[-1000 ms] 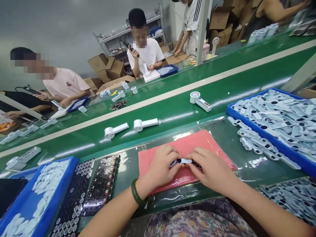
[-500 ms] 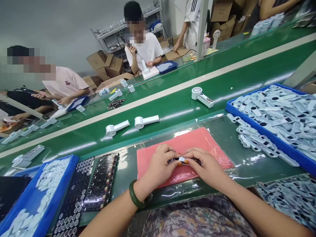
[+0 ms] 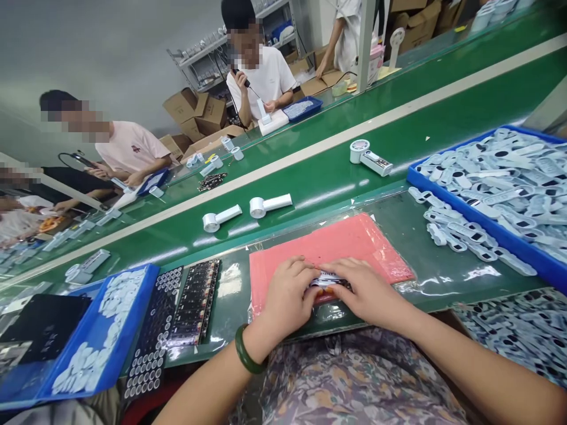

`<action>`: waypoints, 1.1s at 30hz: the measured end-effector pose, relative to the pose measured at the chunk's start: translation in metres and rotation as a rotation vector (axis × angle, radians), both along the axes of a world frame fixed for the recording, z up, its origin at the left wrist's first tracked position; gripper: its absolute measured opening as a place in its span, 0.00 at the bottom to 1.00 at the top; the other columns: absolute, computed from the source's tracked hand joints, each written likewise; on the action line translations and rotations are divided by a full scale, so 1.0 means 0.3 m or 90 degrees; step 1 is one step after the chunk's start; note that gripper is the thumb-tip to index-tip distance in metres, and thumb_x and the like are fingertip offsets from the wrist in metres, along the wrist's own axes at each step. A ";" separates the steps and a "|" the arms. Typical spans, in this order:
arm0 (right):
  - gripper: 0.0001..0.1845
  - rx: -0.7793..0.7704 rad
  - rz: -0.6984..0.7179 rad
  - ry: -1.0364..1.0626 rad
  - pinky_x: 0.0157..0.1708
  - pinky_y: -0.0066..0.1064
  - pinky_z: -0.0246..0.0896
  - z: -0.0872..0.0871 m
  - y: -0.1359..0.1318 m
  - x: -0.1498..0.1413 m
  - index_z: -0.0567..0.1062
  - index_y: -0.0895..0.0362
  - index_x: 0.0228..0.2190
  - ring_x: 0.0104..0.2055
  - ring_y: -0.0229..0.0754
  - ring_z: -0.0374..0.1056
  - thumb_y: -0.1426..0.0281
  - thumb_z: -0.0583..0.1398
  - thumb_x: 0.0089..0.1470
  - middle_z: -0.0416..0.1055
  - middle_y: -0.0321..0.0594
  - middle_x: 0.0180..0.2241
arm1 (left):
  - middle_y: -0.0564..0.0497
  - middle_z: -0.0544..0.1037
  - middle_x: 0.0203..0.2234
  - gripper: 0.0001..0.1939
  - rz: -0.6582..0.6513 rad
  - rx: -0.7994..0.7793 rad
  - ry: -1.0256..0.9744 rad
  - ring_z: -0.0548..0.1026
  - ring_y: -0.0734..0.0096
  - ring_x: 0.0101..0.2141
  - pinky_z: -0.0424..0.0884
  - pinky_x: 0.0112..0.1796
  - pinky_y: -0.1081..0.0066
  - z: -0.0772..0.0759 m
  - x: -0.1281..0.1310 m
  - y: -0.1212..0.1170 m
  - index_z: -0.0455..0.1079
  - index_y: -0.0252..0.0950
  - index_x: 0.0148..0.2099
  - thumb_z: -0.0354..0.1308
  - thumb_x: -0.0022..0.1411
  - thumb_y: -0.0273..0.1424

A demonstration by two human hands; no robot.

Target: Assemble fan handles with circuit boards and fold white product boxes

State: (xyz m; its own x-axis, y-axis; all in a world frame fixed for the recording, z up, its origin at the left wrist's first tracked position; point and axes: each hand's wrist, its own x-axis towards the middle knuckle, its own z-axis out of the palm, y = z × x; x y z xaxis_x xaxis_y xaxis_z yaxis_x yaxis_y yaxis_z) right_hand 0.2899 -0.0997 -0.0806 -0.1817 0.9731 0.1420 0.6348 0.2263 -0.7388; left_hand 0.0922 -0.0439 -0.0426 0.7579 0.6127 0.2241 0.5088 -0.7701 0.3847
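My left hand (image 3: 290, 292) and my right hand (image 3: 365, 289) meet over a pink mat (image 3: 381, 251). Between their fingertips they hold a small black-and-white part (image 3: 326, 280), lying crosswise. Thumbs press it from the near side, fingers from the far side; its ends are covered by the fingers, so its exact kind does not show. Left of the mat lie a panel of circuit boards (image 3: 197, 304) and a black sheet of small round pieces (image 3: 148, 354). To the right, several pale blue handle covers (image 3: 460, 227) are piled on the bench.
A blue tray (image 3: 414, 171) heaped with more covers stands at right. At left is a blue tray (image 3: 133, 330) of small white pieces. Handheld fans (image 3: 270, 205) lie on the green conveyor belt (image 3: 310, 171). Co-workers sit across it, one in a white shirt (image 3: 277, 77).
The view has shifted slightly, showing more at the left. The part in my hands has tipped so more of its whitish, dark-marked face shows. Both hands keep their grip.
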 end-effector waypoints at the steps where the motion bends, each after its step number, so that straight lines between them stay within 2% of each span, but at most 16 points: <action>1: 0.19 0.001 0.003 0.003 0.52 0.47 0.61 -0.001 0.000 0.002 0.72 0.52 0.55 0.52 0.50 0.67 0.69 0.56 0.64 0.73 0.43 0.50 | 0.46 0.78 0.45 0.10 -0.002 -0.010 0.005 0.71 0.56 0.50 0.69 0.55 0.52 0.006 0.002 0.002 0.72 0.37 0.48 0.58 0.64 0.26; 6: 0.20 0.016 0.012 0.019 0.53 0.45 0.60 0.001 -0.016 -0.002 0.70 0.52 0.57 0.52 0.49 0.66 0.69 0.56 0.64 0.73 0.42 0.50 | 0.46 0.78 0.47 0.11 0.001 -0.034 0.000 0.70 0.57 0.53 0.66 0.58 0.50 0.019 -0.001 -0.010 0.71 0.38 0.50 0.57 0.65 0.27; 15: 0.16 0.013 0.002 -0.022 0.48 0.43 0.59 0.013 -0.004 -0.014 0.72 0.55 0.52 0.48 0.50 0.65 0.71 0.56 0.64 0.73 0.44 0.46 | 0.48 0.79 0.41 0.09 0.029 -0.085 -0.015 0.72 0.59 0.48 0.71 0.51 0.56 0.023 0.014 0.001 0.73 0.38 0.45 0.58 0.63 0.23; 20: 0.16 0.018 -0.003 -0.003 0.47 0.43 0.57 0.012 -0.019 -0.023 0.72 0.54 0.52 0.49 0.50 0.64 0.72 0.56 0.64 0.73 0.44 0.47 | 0.48 0.79 0.43 0.11 0.023 -0.061 -0.029 0.71 0.58 0.51 0.66 0.58 0.51 0.020 0.010 -0.014 0.71 0.39 0.47 0.57 0.64 0.23; 26: 0.13 0.013 -0.047 -0.005 0.46 0.43 0.57 0.004 0.000 -0.041 0.74 0.55 0.48 0.48 0.50 0.65 0.71 0.56 0.63 0.74 0.43 0.44 | 0.47 0.79 0.40 0.07 0.037 -0.062 0.013 0.72 0.58 0.49 0.70 0.54 0.53 0.019 0.024 0.005 0.71 0.38 0.44 0.57 0.65 0.24; 28: 0.14 0.020 -0.045 0.017 0.48 0.44 0.58 0.002 -0.004 -0.042 0.74 0.54 0.49 0.49 0.50 0.66 0.71 0.57 0.62 0.74 0.42 0.46 | 0.47 0.79 0.42 0.08 0.016 -0.037 0.039 0.72 0.58 0.50 0.68 0.56 0.51 0.025 0.019 0.000 0.70 0.38 0.46 0.56 0.65 0.25; 31: 0.18 0.078 -0.046 0.060 0.54 0.44 0.58 -0.002 -0.034 -0.009 0.71 0.54 0.53 0.55 0.49 0.63 0.72 0.56 0.62 0.70 0.44 0.54 | 0.43 0.74 0.51 0.15 -0.007 0.075 0.106 0.67 0.49 0.57 0.67 0.56 0.46 0.031 0.002 -0.007 0.68 0.39 0.51 0.60 0.62 0.28; 33: 0.19 0.136 -0.111 0.053 0.57 0.44 0.58 -0.009 -0.065 0.051 0.70 0.55 0.55 0.58 0.49 0.61 0.70 0.56 0.63 0.68 0.45 0.57 | 0.41 0.74 0.51 0.18 -0.024 0.150 0.155 0.68 0.45 0.55 0.69 0.52 0.45 0.034 -0.004 0.018 0.68 0.40 0.52 0.61 0.59 0.26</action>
State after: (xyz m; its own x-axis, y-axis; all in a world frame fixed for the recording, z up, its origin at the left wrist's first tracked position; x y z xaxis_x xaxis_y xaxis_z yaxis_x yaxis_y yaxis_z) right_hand 0.3052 -0.1192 -0.0833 0.0075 0.9349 0.3548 0.6165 0.2750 -0.7377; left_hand 0.0911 -0.0384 -0.0323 0.8275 0.5363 0.1661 0.5335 -0.8433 0.0653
